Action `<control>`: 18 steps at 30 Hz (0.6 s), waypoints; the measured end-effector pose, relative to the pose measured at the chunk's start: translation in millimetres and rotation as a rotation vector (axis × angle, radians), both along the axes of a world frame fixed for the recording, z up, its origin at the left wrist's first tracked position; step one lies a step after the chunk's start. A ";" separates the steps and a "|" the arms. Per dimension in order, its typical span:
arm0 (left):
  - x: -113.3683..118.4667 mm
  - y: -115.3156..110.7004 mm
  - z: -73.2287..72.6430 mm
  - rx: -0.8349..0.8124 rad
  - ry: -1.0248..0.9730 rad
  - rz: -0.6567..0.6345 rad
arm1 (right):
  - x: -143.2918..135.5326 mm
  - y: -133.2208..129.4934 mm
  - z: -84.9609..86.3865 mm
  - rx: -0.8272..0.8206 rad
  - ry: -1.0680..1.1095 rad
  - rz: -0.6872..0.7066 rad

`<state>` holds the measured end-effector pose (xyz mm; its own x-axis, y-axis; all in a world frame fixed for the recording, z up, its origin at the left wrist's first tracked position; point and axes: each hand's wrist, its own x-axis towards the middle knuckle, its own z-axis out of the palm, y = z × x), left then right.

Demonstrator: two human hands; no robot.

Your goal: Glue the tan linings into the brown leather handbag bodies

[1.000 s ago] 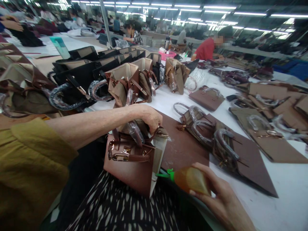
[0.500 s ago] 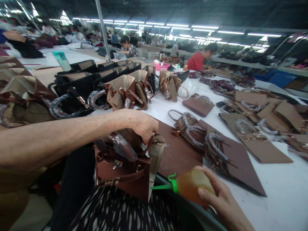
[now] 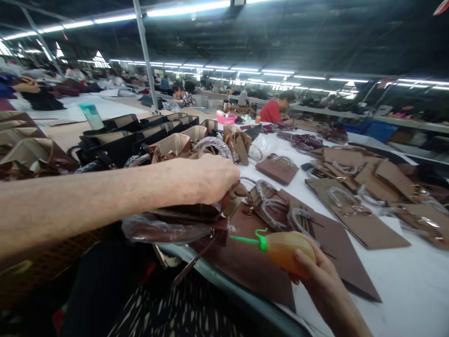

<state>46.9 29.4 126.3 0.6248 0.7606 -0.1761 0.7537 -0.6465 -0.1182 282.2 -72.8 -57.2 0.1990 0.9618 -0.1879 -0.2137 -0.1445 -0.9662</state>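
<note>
My left hand [image 3: 217,178] is closed on the upper part of a brown handbag [image 3: 189,215] at the table's near edge, its fingertips hidden behind the hand. A plastic-wrapped handle [image 3: 164,230] hangs at the bag's near side, and a thin strap dangles below. In my right hand [image 3: 312,262] is a soft bottle [image 3: 289,252] of amber liquid, lying on its side, with a green nozzle [image 3: 245,240] pointing left, close to the bag. Under and beyond the nozzle lies a flat brown panel [image 3: 245,262].
Black bags [image 3: 105,145] and brown bags [image 3: 175,144] stand in rows behind my left arm. Flat bag pieces with wrapped handles [image 3: 361,215] lie on the white table [image 3: 403,290] at right. A teal-capped bottle [image 3: 91,117] stands back left. People work farther off.
The brown bag has been raised and tipped, its front turned out of view, with my left hand slightly higher. The bottle has shifted a little right and up. My view has tilted upward.
</note>
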 end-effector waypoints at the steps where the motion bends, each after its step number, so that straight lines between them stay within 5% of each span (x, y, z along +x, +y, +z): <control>1: 1.3 -2.8 -5.1 0.024 0.050 -0.021 | 3.1 3.9 -3.2 0.012 -0.030 0.010; 11: -23.2 -21.7 -86.5 0.080 -0.023 -0.053 | 1.5 26.6 -23.9 0.097 -0.371 0.038; 18: -22.7 -21.6 -87.5 0.082 0.006 -0.018 | -7.9 36.6 -33.3 0.097 -0.524 0.019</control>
